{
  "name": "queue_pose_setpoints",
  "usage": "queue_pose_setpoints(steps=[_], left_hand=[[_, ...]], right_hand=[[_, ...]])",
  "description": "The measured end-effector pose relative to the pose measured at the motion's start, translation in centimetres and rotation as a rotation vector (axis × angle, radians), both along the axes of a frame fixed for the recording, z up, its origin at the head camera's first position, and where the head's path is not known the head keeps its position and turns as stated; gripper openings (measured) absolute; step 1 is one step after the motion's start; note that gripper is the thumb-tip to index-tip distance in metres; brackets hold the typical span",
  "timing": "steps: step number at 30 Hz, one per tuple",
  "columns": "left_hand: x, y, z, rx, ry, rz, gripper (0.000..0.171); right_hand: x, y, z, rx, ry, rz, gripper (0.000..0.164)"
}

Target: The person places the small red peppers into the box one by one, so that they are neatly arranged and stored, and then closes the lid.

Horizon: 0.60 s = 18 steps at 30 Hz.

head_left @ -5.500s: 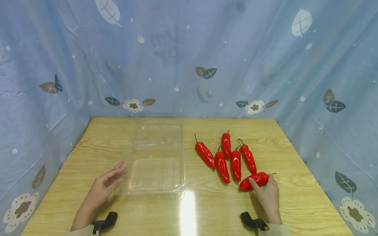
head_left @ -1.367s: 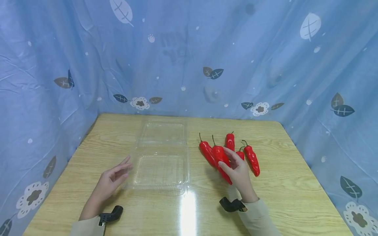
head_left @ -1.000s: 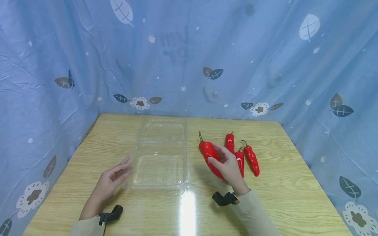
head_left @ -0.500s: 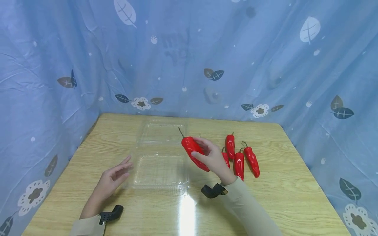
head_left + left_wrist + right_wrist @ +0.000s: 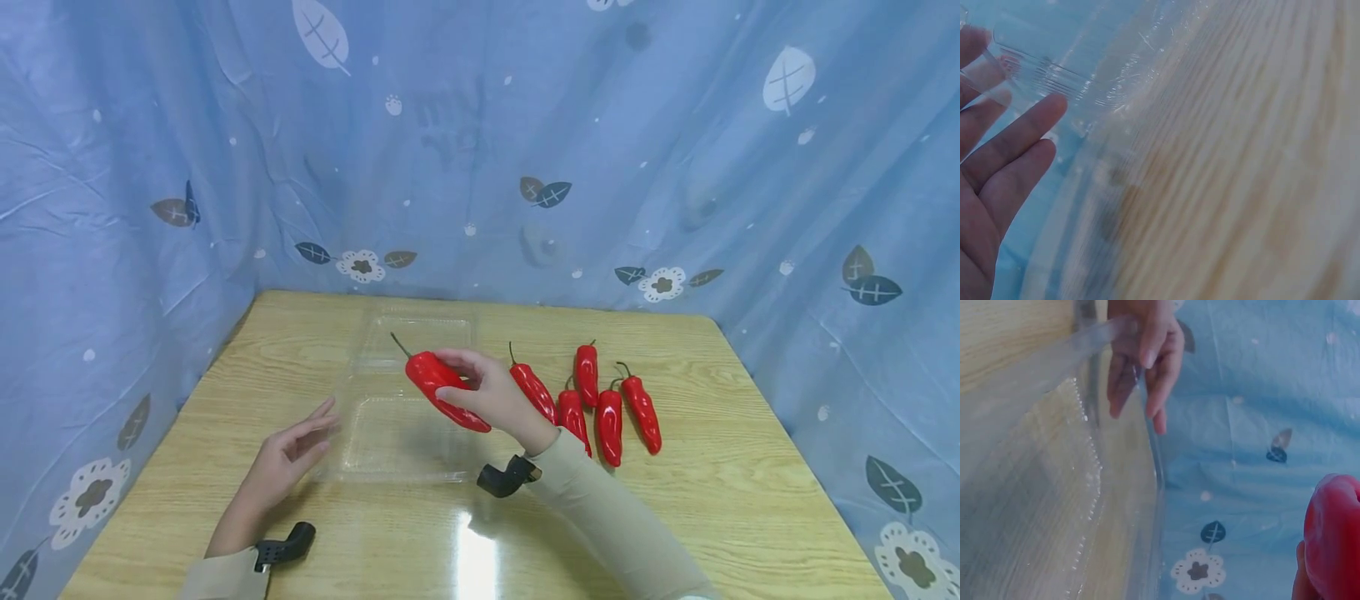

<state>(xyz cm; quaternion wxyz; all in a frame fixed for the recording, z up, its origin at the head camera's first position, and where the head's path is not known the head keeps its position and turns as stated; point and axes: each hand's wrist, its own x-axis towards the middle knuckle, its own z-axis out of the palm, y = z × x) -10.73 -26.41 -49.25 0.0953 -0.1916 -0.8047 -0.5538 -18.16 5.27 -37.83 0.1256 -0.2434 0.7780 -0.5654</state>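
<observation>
Above the near half of an open clear plastic clamshell box (image 5: pixel 405 479), my right hand (image 5: pixel 495 400) grips a red pepper (image 5: pixel 435 379) between thumb and fingers, its stem pointing to the far left. In the right wrist view that pepper (image 5: pixel 1335 537) fills the lower right corner, and only a bit of the holding hand shows. My left hand (image 5: pixel 281 458) is at the box's left edge with fingers extended. The left wrist view shows this hand's fingers (image 5: pixel 1029 128) close beside the clear plastic wall (image 5: pixel 1066 78), some seen through it; firm contact is hard to tell.
Several more red peppers (image 5: pixel 610 425) lie grouped on the wooden table (image 5: pixel 720 517) right of the box, some partly behind my right forearm. The box's other half (image 5: pixel 420 321) lies flat toward the back. A blue patterned curtain (image 5: pixel 450 150) surrounds the table's back and sides.
My right hand has picked a pepper from the right of the group and carried it left, across the other peppers to over the box. My left hand has stayed by the box.
</observation>
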Motion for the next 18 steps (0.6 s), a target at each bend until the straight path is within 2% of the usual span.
queue_pose_setpoints(steps=[4, 13, 18], left_hand=[[0.0, 0.0, 0.1, 0.002, 0.018, -0.007, 0.032], [-0.2, 0.0, -0.2, 0.009, 0.024, -0.011, 0.031], [-0.2, -0.1, -0.2, 0.025, 0.028, -0.013, 0.031]], right_hand=[[-0.6, -1.3, 0.0, 0.045, -0.013, 0.028, 0.053], [-2.2, -3.4, -0.7, 0.106, -0.176, 0.069, 0.047], [-3.2, -4.5, -1.3, 0.174, -0.188, 0.085, 0.045]])
